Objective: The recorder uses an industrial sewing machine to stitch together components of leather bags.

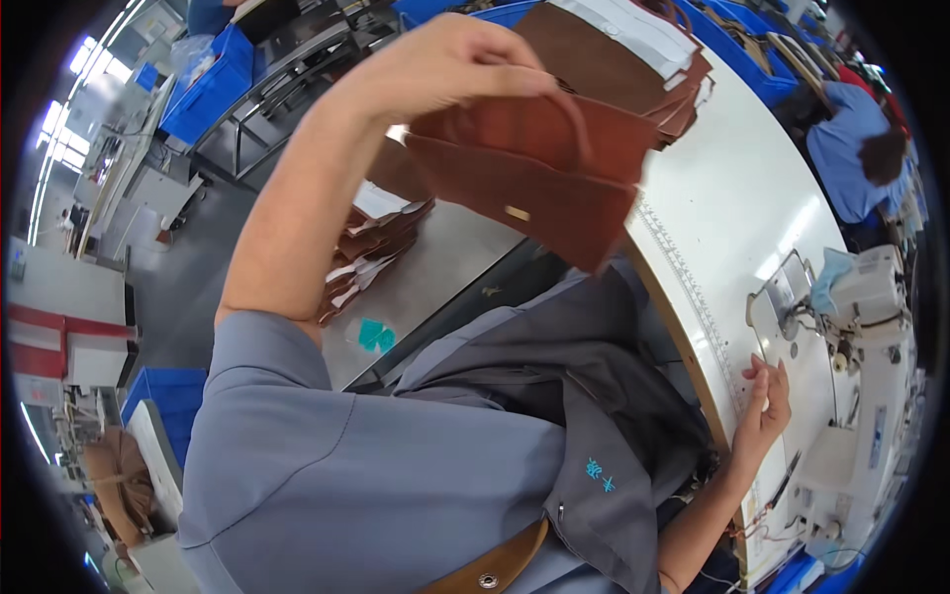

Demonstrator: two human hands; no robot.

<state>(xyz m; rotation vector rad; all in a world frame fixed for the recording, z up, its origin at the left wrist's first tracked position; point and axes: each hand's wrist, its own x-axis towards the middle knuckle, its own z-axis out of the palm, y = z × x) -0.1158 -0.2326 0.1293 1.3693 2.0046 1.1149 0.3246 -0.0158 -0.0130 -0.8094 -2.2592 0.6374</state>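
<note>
Raised over the table's near edge, a reddish-brown leather handbag piece [524, 220] with a small gold-coloured metal plate hangs from its looped handle. My left hand [460, 64] is closed around that handle at the top. My right hand [764, 408] is over the white table [782, 213] at the right, beside a white sewing machine [866, 317]. Its fingers are loosely bent and apart, and I see nothing held in them. Behind the handbag piece lies a stack of brown leather pieces [604, 54] with white sheets on it.
More brown leather pieces [371, 257] are piled on a grey surface at the left, near turquoise scraps [374, 335]. A measuring scale [683, 267] runs along the table edge. Blue bins [210, 89] stand at the back left. Another person [856, 148] sits at the far right.
</note>
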